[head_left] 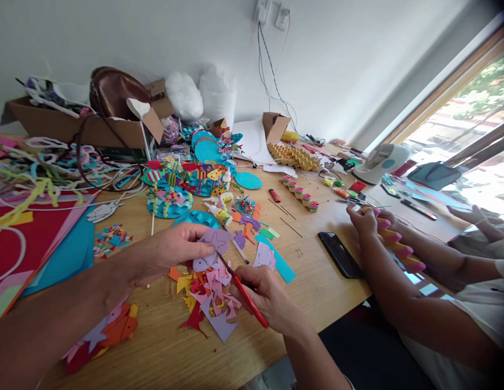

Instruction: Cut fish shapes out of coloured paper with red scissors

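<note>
Between the thumb and fingers of my left hand is a piece of purple craft foam or paper with a star and a fish drawn on it. My right hand grips red-handled scissors, whose blades meet the lower edge of the purple piece. Below both hands lies a pile of pink, yellow, red and purple scraps. Another purple piece with drawn lines rests just right of the scissors, beside a pen. Cut-out fish and star shapes are heaped under my left forearm.
Glue bottles and blue discs with decorated fish stand beyond my hands. Coloured sheets lie at left. On the right are a black phone and a co-worker's hands holding a pink-and-yellow egg-carton strip.
</note>
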Demonstrator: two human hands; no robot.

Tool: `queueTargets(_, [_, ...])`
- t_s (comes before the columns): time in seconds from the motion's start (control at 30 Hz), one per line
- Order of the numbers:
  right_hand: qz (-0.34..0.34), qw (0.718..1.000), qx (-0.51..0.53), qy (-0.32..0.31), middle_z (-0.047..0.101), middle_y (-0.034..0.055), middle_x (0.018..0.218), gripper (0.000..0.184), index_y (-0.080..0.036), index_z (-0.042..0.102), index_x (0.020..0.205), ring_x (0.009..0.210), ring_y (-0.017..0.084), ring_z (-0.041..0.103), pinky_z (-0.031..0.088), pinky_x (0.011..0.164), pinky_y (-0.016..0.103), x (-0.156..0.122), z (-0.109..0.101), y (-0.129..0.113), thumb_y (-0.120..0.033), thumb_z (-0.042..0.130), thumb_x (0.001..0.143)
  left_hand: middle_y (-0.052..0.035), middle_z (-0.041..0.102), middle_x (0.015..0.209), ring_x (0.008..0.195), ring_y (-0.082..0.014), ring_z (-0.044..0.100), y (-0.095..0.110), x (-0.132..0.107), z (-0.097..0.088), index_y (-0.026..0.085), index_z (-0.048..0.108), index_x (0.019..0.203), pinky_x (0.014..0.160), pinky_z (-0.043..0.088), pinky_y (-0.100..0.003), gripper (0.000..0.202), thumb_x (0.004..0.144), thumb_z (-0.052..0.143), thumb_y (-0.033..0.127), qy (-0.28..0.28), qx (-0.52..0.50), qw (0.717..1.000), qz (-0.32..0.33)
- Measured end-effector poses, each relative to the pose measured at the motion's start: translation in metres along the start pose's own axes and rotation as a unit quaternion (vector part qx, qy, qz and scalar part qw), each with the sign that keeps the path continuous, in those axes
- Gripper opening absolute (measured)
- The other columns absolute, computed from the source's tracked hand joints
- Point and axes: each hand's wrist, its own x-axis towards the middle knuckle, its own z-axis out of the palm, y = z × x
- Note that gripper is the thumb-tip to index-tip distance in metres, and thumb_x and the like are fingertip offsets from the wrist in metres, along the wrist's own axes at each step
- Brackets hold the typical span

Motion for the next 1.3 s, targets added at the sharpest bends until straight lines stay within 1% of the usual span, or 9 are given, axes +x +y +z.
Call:
queueTargets(0.1, [0.013, 1.000, 0.025, 0.008, 0.041, -0.0049, 0.050, 0.042, -0.019, 0.041, 0.057, 0.046, 0.008, 0.033, 0.025, 0.042, 0.020, 0.001, 0.004, 0.002, -0.045, 0.055, 0.088, 0.0012, 0.058, 0.059, 0.050, -0.0085, 0.044, -0.001, 0.001, 0.000, 0.016, 0.073, 0.082, 0.046, 0.033, -0.019, 0.022, 0.071, 0.068, 0.035, 0.001, -0.021, 1.000, 0.007])
queueTargets(0.2, [0.032, 0.995, 0.093, 0.021, 0.042, -0.0052, 0.049, 0.042, -0.019, 0.042, 0.058, 0.045, 0.008, 0.035, 0.026, 0.040, 0.019, 0.003, 0.014, 0.005, -0.048, 0.057, 0.086, 0.0023, 0.056, 0.056, 0.048, -0.0073, 0.040, -0.001, 0.001, 0.004, 0.016, 0.073, 0.083, 0.044, 0.030, -0.018, 0.023, 0.070, 0.069, 0.034, 0.014, -0.042, 0.999, 0.013])
queueTargets(0.33, [0.039, 0.977, 0.204, 0.043, 0.044, -0.0051, 0.046, 0.049, -0.019, 0.045, 0.059, 0.040, 0.007, 0.036, 0.030, 0.039, 0.019, 0.006, 0.028, 0.007, -0.061, 0.054, 0.081, 0.0047, 0.053, 0.051, 0.045, -0.0064, 0.040, -0.002, 0.000, 0.013, 0.016, 0.069, 0.071, 0.042, 0.030, -0.018, 0.014, 0.066, 0.072, 0.029, 0.038, -0.093, 0.995, 0.027])
queueTargets(0.4, [0.045, 0.970, 0.233, 0.046, 0.045, -0.0051, 0.045, 0.053, -0.019, 0.046, 0.060, 0.038, 0.007, 0.037, 0.030, 0.038, 0.019, 0.007, 0.032, 0.007, -0.067, 0.054, 0.077, 0.0050, 0.054, 0.051, 0.045, -0.0062, 0.041, -0.003, 0.001, 0.016, 0.016, 0.067, 0.068, 0.043, 0.031, -0.018, 0.012, 0.064, 0.073, 0.026, 0.047, -0.121, 0.991, 0.027])
queueTargets(0.47, [0.050, 0.966, 0.248, 0.044, 0.046, -0.0049, 0.044, 0.055, -0.018, 0.047, 0.060, 0.037, 0.007, 0.038, 0.030, 0.037, 0.019, 0.008, 0.034, 0.008, -0.071, 0.055, 0.074, 0.0046, 0.056, 0.054, 0.046, -0.0061, 0.043, -0.004, 0.002, 0.018, 0.016, 0.067, 0.069, 0.045, 0.033, -0.018, 0.011, 0.064, 0.073, 0.024, 0.045, -0.144, 0.988, 0.025])
queueTargets(0.67, [0.040, 0.961, 0.269, 0.043, 0.046, -0.0054, 0.045, 0.053, -0.018, 0.049, 0.065, 0.036, 0.007, 0.038, 0.030, 0.036, 0.018, 0.008, 0.037, 0.014, -0.070, 0.054, 0.076, 0.0054, 0.056, 0.052, 0.044, -0.0061, 0.043, -0.007, 0.002, 0.021, 0.017, 0.068, 0.070, 0.045, 0.035, -0.019, 0.010, 0.063, 0.073, 0.021, 0.046, -0.175, 0.983, 0.020])
queueTargets(0.9, [0.047, 0.962, 0.265, 0.057, 0.046, -0.0055, 0.044, 0.053, -0.019, 0.046, 0.061, 0.036, 0.006, 0.037, 0.030, 0.036, 0.019, 0.008, 0.039, 0.013, -0.070, 0.055, 0.075, 0.0045, 0.058, 0.054, 0.046, -0.0067, 0.045, -0.012, 0.004, 0.023, 0.017, 0.067, 0.068, 0.047, 0.037, -0.020, 0.010, 0.064, 0.074, 0.023, 0.041, -0.191, 0.980, 0.025])
queueTargets(1.1, [0.070, 0.961, 0.260, 0.064, 0.042, -0.0063, 0.041, 0.057, -0.019, 0.045, 0.058, 0.034, 0.006, 0.034, 0.027, 0.035, 0.019, 0.007, 0.036, 0.008, -0.073, 0.056, 0.070, 0.0061, 0.054, 0.049, 0.043, -0.0060, 0.041, -0.010, 0.004, 0.020, 0.017, 0.066, 0.067, 0.045, 0.034, -0.019, 0.010, 0.065, 0.072, 0.025, 0.045, -0.144, 0.988, 0.021])
queueTargets(1.3, [0.040, 0.970, 0.235, 0.043, 0.042, -0.0055, 0.048, 0.054, -0.019, 0.043, 0.060, 0.041, 0.007, 0.036, 0.029, 0.040, 0.020, 0.007, 0.030, 0.007, -0.068, 0.055, 0.076, 0.0044, 0.056, 0.053, 0.046, -0.0073, 0.044, -0.008, 0.002, 0.017, 0.016, 0.066, 0.067, 0.046, 0.035, -0.019, 0.013, 0.065, 0.070, 0.029, 0.055, -0.094, 0.994, 0.023])
